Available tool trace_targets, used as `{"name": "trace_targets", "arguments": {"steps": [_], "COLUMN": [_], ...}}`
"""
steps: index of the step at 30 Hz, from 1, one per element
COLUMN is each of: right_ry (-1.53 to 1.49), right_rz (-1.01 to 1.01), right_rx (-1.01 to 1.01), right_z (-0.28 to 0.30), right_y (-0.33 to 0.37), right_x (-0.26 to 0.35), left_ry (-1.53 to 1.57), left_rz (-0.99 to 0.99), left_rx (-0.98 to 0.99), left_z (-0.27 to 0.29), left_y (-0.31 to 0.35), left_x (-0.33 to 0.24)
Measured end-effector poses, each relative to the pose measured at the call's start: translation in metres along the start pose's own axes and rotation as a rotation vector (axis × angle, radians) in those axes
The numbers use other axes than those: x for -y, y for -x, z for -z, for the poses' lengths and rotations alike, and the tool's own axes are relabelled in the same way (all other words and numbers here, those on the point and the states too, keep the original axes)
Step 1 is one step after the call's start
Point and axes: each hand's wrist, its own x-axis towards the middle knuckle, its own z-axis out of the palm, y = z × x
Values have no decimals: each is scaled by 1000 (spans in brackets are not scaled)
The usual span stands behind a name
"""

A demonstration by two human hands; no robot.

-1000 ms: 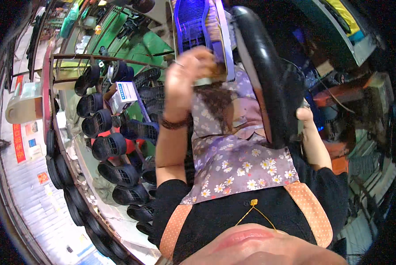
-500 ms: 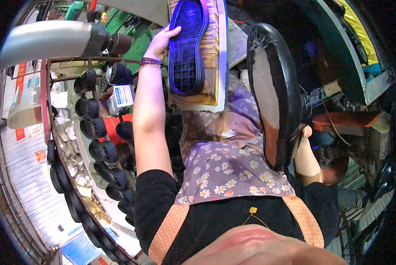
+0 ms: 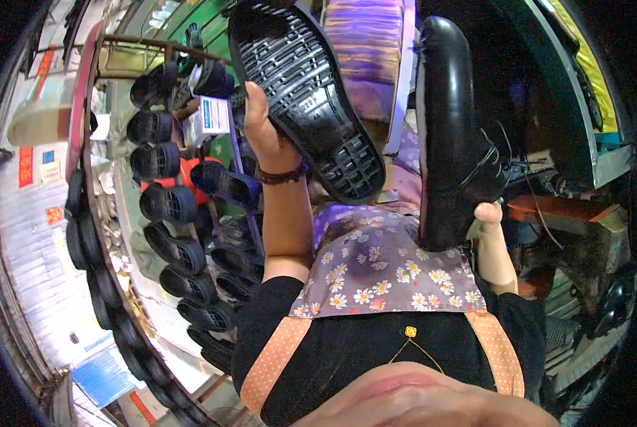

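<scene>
Toward 12 o'clock we see a black sole [image 3: 308, 99], tread side toward us and tilted, grasped by the left hand [image 3: 268, 139] at 11 o'clock, its thumb along the sole's near edge and its other fingers hidden. At 2 o'clock we find a black laced shoe [image 3: 448, 128], toe up and apart from the sole, gripped near its ankle end by the right hand [image 3: 487, 217] at 3 o'clock, though we see little beyond the thumb. Behind the sole, toward 1 o'clock, we see a streaked block [image 3: 367, 64], and at 9 o'clock, racked black soles [image 3: 167, 203].
</scene>
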Motion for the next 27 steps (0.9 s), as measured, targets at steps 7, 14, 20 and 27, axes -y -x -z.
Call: {"name": "trace_targets", "arguments": {"steps": [7,14,20,27], "right_ry": [745,867,958,1131], "right_rz": [456,356,546,766], "right_rx": [53,161,123,71], "right_z": [-57,-78,-79,-77], "right_y": [-26,-24,-13,-10], "right_x": [12,8,-7,-11], "left_ry": [-204,-402,-373,-317], "left_rz": [-210,-339,-343,-388], "left_rx": [-122,-30,13,134], "left_z": [15,19,34,39], "left_y": [61,105,117,110], "left_x": [22,39,58,73]}}
